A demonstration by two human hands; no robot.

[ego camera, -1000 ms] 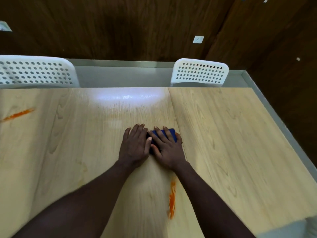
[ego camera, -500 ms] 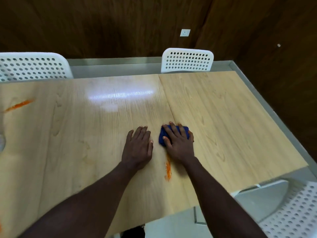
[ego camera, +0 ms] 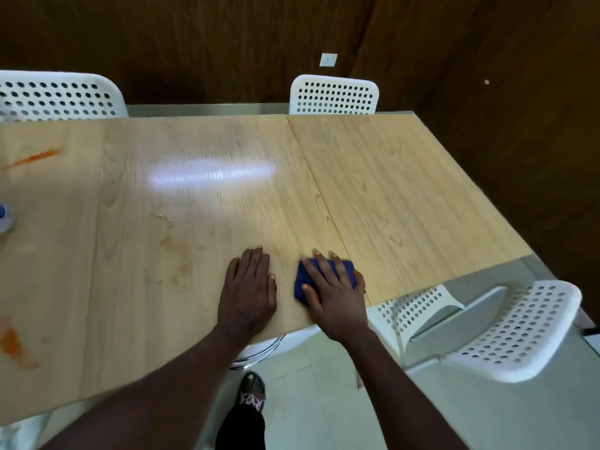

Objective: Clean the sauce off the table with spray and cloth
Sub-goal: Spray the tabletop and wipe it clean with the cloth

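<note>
My right hand [ego camera: 334,287] presses flat on a folded blue cloth [ego camera: 300,282] near the front edge of the light wooden table [ego camera: 389,196]. My left hand [ego camera: 248,287] lies flat on the table just left of it, fingers together, holding nothing. An orange sauce streak [ego camera: 34,157] shows at the far left. A wider orange smear [ego camera: 14,347] lies at the near left edge. A pale object with a blue part, perhaps the spray bottle [ego camera: 6,219], is cut off by the left border. Faint dried marks [ego camera: 168,241] lie left of my hands.
Two white perforated chairs [ego camera: 334,94] [ego camera: 61,95] stand behind the table. Another white chair [ego camera: 487,329] stands at the near right corner. Dark wood panelling rises behind. My foot [ego camera: 251,393] shows on the pale floor below the table edge.
My right hand has drawn the cloth toward the front edge over the orange streak that lay below it; that streak no longer shows. The view has pulled back. My left hand stayed flat beside it.
</note>
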